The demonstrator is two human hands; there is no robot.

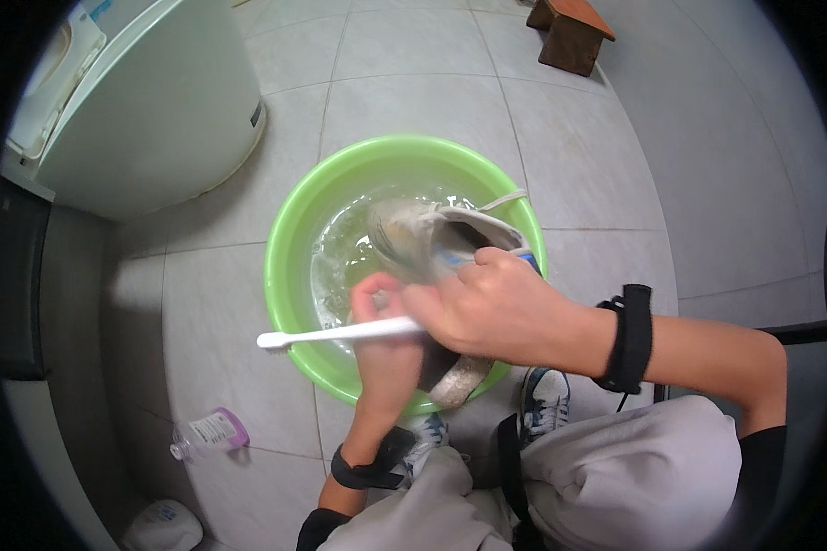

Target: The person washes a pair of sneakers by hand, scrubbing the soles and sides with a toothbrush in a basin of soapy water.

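A wet, pale sneaker [412, 230] is tilted in the water of a green basin [289, 225], with its opening toward the right and a lace lying over the rim. My right hand [501, 303] is closed round the handle of a white brush [349, 331], whose bristled head sticks out past the basin's left rim. The right knuckles lie against the sneaker's heel end. Below the brush handle comes my left hand [383, 308], its fingers curled in beside the sneaker and blurred; what they grip is hidden. A second shoe [462, 381] shows partly under my hands at the near rim.
On the tiled floor at left lies a clear bottle with a purple base [213, 433]. A white container [164, 526] is at the lower left. A rounded white appliance [170, 110] stands upper left, a small wooden stool [572, 37] upper right. My feet in sneakers [546, 401] are close to the basin.
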